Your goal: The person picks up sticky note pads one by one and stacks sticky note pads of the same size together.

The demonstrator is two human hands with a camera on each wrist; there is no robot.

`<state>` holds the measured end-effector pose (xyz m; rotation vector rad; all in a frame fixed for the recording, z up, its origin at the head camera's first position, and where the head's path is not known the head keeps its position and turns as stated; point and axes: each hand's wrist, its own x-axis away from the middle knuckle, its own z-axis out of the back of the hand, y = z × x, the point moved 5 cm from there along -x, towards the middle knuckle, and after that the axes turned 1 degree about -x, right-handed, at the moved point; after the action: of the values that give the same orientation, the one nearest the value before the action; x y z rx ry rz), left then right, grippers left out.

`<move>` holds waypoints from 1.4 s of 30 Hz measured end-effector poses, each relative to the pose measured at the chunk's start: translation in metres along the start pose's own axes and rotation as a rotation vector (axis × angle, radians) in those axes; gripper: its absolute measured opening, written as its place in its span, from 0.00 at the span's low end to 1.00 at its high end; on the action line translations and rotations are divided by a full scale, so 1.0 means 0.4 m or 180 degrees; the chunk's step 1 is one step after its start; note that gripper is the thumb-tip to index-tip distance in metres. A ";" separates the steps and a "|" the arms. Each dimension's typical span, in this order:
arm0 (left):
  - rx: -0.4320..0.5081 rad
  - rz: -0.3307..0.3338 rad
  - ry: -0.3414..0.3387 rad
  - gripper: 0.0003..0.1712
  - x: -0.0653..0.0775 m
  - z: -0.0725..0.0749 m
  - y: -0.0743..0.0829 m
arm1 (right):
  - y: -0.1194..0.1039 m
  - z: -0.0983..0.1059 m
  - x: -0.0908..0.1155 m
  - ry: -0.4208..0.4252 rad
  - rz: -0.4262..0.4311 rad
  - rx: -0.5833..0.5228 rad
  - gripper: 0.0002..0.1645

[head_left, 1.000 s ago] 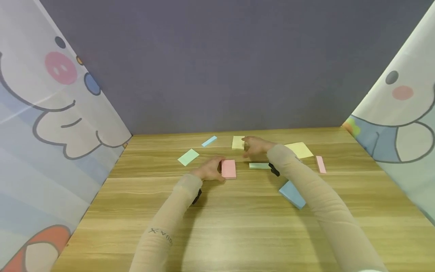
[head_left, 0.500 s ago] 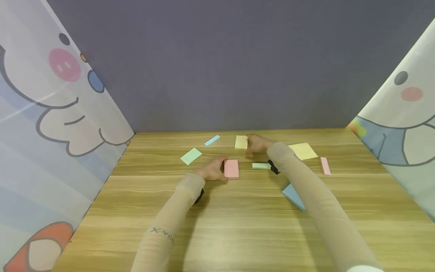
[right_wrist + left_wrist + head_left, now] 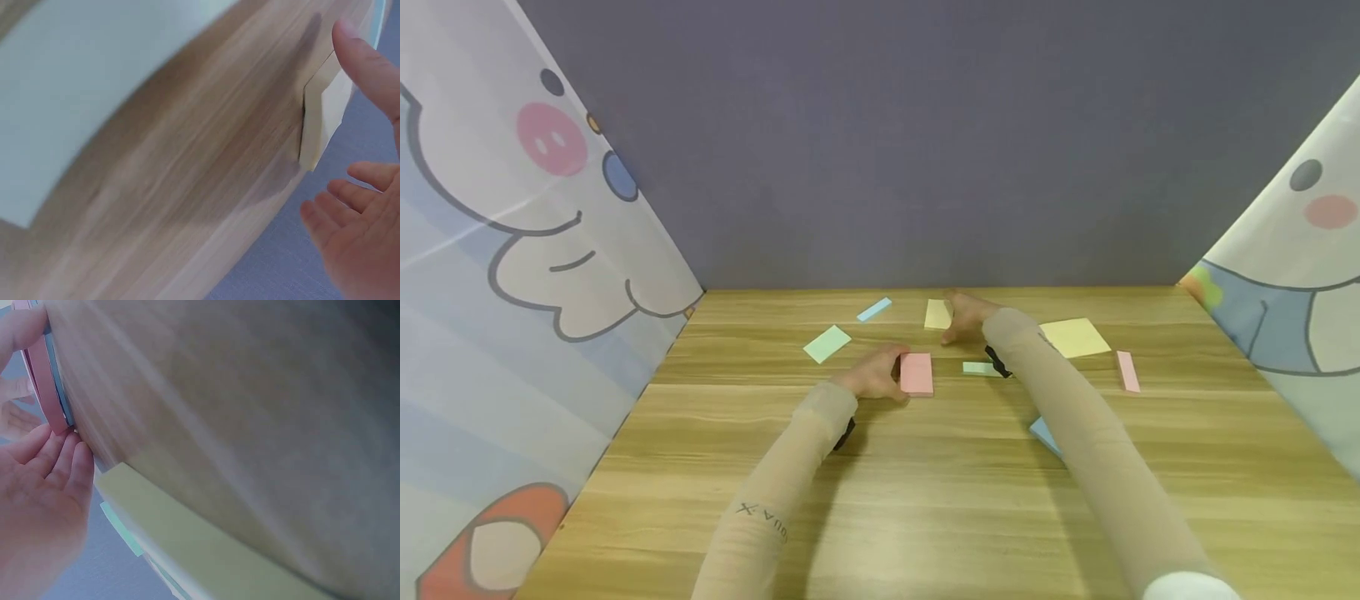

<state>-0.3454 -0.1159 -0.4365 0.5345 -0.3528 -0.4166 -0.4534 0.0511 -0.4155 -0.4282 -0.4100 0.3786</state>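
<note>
In the head view my left hand (image 3: 876, 374) grips the left side of a pink sticky-note pad (image 3: 917, 374) lying mid-table. The left wrist view shows the thumb at one edge of the pink pad (image 3: 45, 381) and fingertips at the opposite edge; a blue layer (image 3: 60, 387) lies beneath it. Farther back, my right hand (image 3: 967, 317) is beside a small yellow sticky-note pad (image 3: 937, 315). Its thumb and fingers are spread apart around the yellow pad (image 3: 322, 119) in the right wrist view, with no contact visible.
Around the hands lie a green pad (image 3: 827, 343), a blue strip (image 3: 874, 309), a pale green strip (image 3: 979, 368), a large yellow pad (image 3: 1077, 337) and a pink strip (image 3: 1127, 371). The right forearm partly hides a blue pad (image 3: 1045, 437). A grey wall (image 3: 880, 167) bounds the table behind.
The head view has shifted slightly, so everything sits a little farther right. My right hand has moved slightly closer over the small yellow pad. The left hand stays at the pink pad.
</note>
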 end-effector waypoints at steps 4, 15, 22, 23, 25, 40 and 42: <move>0.0010 -0.0008 0.0012 0.53 0.005 0.001 0.002 | 0.005 0.001 -0.009 -0.0016 -0.0097 0.0113 0.66; 0.0081 0.0098 -0.0025 0.54 0.005 -0.003 0.002 | 0.020 -0.003 -0.037 -0.0033 -0.0187 0.0215 0.65; 0.0037 0.0072 -0.0020 0.54 -0.002 -0.002 0.003 | 0.035 -0.001 -0.042 -0.0129 -0.0256 0.0194 0.67; 0.0054 0.0071 -0.0020 0.54 -0.003 -0.001 0.004 | 0.036 -0.001 -0.043 -0.0140 -0.0267 0.0205 0.68; 0.0108 0.0075 -0.0022 0.54 -0.003 0.001 0.004 | 0.035 0.000 -0.044 -0.0145 -0.0268 0.0292 0.68; 0.0097 0.0157 -0.0041 0.54 0.005 -0.006 -0.002 | 0.023 -0.009 -0.048 -0.0203 -0.0197 0.0526 0.61; 0.0107 0.0155 -0.0024 0.54 0.005 -0.005 -0.003 | 0.021 -0.009 -0.049 -0.0211 -0.0148 0.0546 0.60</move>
<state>-0.3432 -0.1171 -0.4383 0.5560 -0.3798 -0.3661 -0.4707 0.0485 -0.4283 -0.2391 -0.4474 0.3802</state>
